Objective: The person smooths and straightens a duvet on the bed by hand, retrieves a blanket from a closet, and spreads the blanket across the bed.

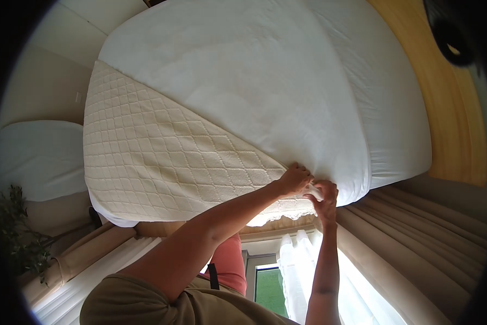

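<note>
A cream blanket (162, 141) with a raised diamond pattern lies slantwise over the near left part of the bed. Its upper edge runs diagonally down to my hands, and a fringe shows along the lower edge near them. My left hand (296, 179) is closed on the blanket's corner area, with its fingers curled over the edge. Just right of it, my right hand (326, 199) pinches a bunched piece of the same cloth. Beneath both hands is the side of the bed, covered by a smooth white sheet (243, 70).
A wooden headboard (460, 108) stands at the right. Beige curtains (411, 238) hang at lower right, beside sheer white curtains (295, 271) and a glass door (269, 290). At left are a white-covered piece of furniture (43, 157) and a leafy plant (21, 233).
</note>
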{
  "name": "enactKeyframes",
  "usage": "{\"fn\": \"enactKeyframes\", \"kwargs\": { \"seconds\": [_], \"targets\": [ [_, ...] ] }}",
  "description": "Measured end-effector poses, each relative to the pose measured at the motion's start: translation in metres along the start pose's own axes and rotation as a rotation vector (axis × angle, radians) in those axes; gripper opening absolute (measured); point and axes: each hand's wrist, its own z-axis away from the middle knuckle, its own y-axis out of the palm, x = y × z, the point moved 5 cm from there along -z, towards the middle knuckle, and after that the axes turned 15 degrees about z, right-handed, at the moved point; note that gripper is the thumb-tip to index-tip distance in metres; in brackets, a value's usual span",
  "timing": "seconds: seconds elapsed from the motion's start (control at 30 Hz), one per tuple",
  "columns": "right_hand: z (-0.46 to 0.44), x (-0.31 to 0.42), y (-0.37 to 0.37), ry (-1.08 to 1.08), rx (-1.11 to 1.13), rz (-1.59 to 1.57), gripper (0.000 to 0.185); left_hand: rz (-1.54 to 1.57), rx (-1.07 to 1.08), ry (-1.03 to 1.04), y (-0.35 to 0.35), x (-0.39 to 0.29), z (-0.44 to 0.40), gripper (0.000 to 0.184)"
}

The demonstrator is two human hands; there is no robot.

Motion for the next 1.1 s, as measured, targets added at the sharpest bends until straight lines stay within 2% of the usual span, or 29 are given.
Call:
{"fn": "enactKeyframes", "kwargs": {
  "seconds": [0.03,0.07,0.13,0.33,0.4,0.47,0.53,0.57,0.6,0.67,0.73,0.77,0.83,0.93,0.97,1.0,1.03,1.07,1.1],
  "targets": [
    [0.008,-0.001,0.010,0.042,-0.018,0.046,0.036,0.011,-0.100,0.048,-0.001,-0.001,0.002,0.028],
    [0.018,-0.006,0.020,0.086,-0.037,0.103,0.036,0.021,-0.104,0.055,-0.008,-0.002,0.007,0.028],
    [0.025,-0.011,0.022,0.197,-0.051,0.096,0.032,0.130,-0.271,0.068,-0.043,0.005,0.023,0.030],
    [0.027,-0.018,0.014,0.172,-0.073,0.063,0.018,0.090,-0.271,0.004,-0.075,0.038,0.059,0.019],
    [0.029,-0.037,0.011,0.255,0.052,0.042,0.017,0.123,-0.226,-0.034,-0.071,0.045,0.054,0.016],
    [0.023,-0.035,-0.001,0.302,0.062,0.006,0.017,0.144,-0.328,0.038,-0.072,0.045,0.047,0.012],
    [0.028,-0.041,0.015,0.197,0.142,0.091,0.020,0.080,-0.358,-0.003,-0.071,0.040,0.039,0.007],
    [0.033,-0.052,0.016,0.236,0.087,0.063,0.021,0.089,-0.424,-0.037,-0.066,0.043,0.038,0.010],
    [0.035,-0.058,0.017,0.274,0.034,0.033,0.021,0.028,-0.397,-0.076,-0.065,0.041,0.037,0.009],
    [0.029,-0.049,0.015,0.433,0.228,-0.015,0.021,-0.016,-0.428,-0.090,-0.064,0.036,0.040,0.006],
    [0.028,-0.043,0.021,0.395,0.162,0.077,0.023,0.023,-0.345,-0.199,-0.073,0.026,0.050,0.011],
    [0.027,-0.041,0.022,0.427,0.191,0.095,0.022,0.009,-0.435,-0.154,-0.084,0.016,0.063,0.013],
    [0.029,-0.038,0.024,0.475,0.181,0.089,0.021,-0.024,-0.543,-0.128,-0.098,0.006,0.096,0.019],
    [0.033,-0.031,0.024,0.417,0.081,0.173,0.021,0.258,-0.681,-0.186,-0.105,0.012,0.191,0.034],
    [0.033,-0.022,0.020,0.493,0.146,0.321,0.019,0.299,-0.747,-0.245,-0.107,0.019,0.236,0.034],
    [0.024,0.009,0.008,0.530,0.104,0.627,0.020,0.252,-0.836,-0.338,-0.107,0.029,0.286,0.033],
    [0.014,0.044,0.000,0.518,0.020,0.621,0.021,0.203,-0.978,-0.402,-0.097,0.043,0.342,0.036],
    [0.003,0.072,-0.002,0.509,-0.064,0.615,0.023,0.184,-1.011,-0.585,-0.096,0.053,0.395,0.034],
    [-0.012,0.104,0.007,0.274,-0.155,0.458,0.025,0.158,-1.101,-0.784,-0.091,0.067,0.452,0.032]
  ]
}}
